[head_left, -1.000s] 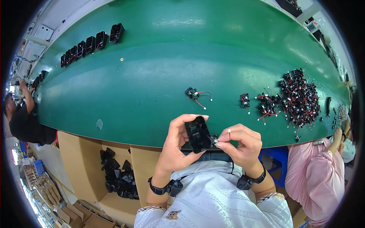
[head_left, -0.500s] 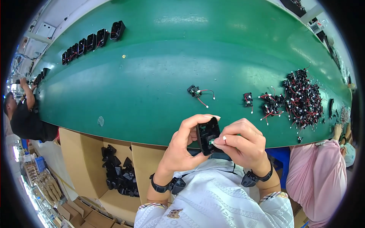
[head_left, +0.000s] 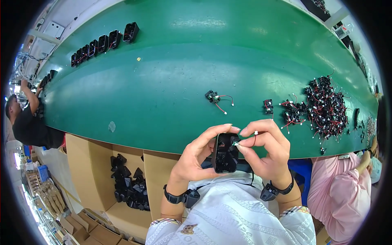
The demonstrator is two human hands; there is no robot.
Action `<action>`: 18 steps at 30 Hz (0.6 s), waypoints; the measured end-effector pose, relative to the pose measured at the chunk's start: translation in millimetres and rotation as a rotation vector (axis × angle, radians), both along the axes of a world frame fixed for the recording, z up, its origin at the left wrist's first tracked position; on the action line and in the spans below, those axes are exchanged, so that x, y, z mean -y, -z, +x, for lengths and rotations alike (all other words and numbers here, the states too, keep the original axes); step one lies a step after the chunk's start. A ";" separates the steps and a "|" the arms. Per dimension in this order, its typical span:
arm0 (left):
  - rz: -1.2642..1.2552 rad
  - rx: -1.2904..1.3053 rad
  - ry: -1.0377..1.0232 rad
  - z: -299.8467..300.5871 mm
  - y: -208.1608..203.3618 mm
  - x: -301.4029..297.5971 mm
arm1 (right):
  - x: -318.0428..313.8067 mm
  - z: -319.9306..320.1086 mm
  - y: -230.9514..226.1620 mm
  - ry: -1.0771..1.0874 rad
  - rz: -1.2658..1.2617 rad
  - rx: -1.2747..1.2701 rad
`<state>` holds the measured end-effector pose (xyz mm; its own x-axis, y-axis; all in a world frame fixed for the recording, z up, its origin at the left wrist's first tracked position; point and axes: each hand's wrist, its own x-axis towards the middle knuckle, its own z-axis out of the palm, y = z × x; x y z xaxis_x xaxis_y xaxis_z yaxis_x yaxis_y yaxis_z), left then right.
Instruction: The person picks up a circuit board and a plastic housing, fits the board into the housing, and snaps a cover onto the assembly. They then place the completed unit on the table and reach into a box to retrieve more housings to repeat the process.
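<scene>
two hands (head_left: pixel 195 161), one held housing (head_left: pixel 225 162), seven lined-up housings (head_left: pixel 93 48), two wristbands (head_left: pixel 174 198)

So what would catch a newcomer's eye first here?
Probably the heap of small wired black parts toward the right end of the green table. Front and centre, the left hand holds an open black case, and the right hand pinches a small part at its opening. More black cases line up at upper left.

A blue stool (head_left: pixel 301 173) shows beside a person in pink (head_left: pixel 337 190).
</scene>
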<state>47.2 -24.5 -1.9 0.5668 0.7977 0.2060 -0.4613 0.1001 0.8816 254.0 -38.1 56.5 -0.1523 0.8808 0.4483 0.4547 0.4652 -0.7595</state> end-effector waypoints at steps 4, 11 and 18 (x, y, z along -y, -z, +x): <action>0.058 -0.038 -0.014 -2.7 2.4 0.2 | 0.1 -6.9 -0.1 -0.011 0.028 0.004; 0.109 -0.079 -0.070 0.8 -6.9 5.4 | 0.8 -9.8 -2.5 0.018 0.150 0.108; 0.121 -0.037 -0.051 0.7 -4.8 1.8 | 0.4 -5.3 -5.5 0.000 0.061 0.016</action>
<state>47.9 -26.4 2.9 0.5349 0.7964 0.2823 -0.4297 -0.0313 0.9024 248.6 -38.5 62.1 -0.1595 0.8520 0.4986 0.4663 0.5102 -0.7227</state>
